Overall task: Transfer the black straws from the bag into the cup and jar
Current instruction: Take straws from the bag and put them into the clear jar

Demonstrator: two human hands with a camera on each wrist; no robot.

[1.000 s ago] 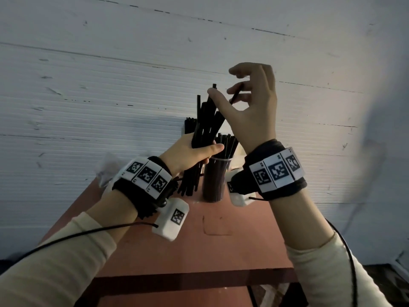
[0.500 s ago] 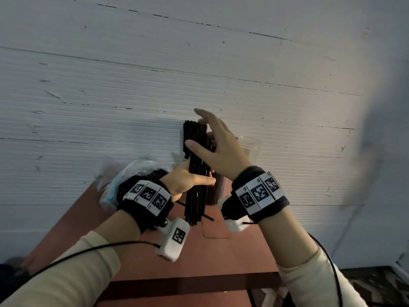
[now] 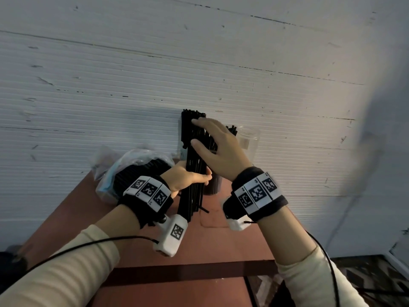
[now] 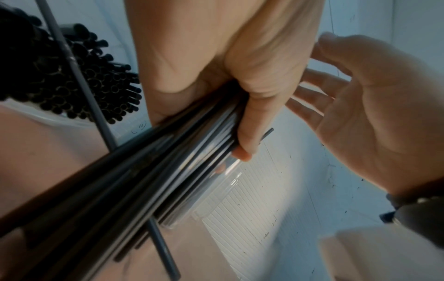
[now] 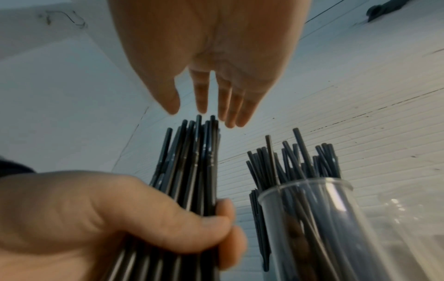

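**A bundle of black straws being squared up above the table**

Nearest, a bundle of black straws (image 3: 192,173) is being gripped upright at mid-length by the left hand (image 3: 188,177), fingers curled round it. The right hand (image 3: 218,152) is being held spread, fingers straight, at the straws' tops. The straws are judged light, thin, smooth and apt to slip or fan out; a mid-length grip suits them.

Beyond, on the table (image 3: 212,240), one cup (image 5: 319,218) partly filled with straws, one clear jar (image 3: 249,140) and one bag (image 3: 124,171) holding more straws are being shown. The straws are too many to be counted.
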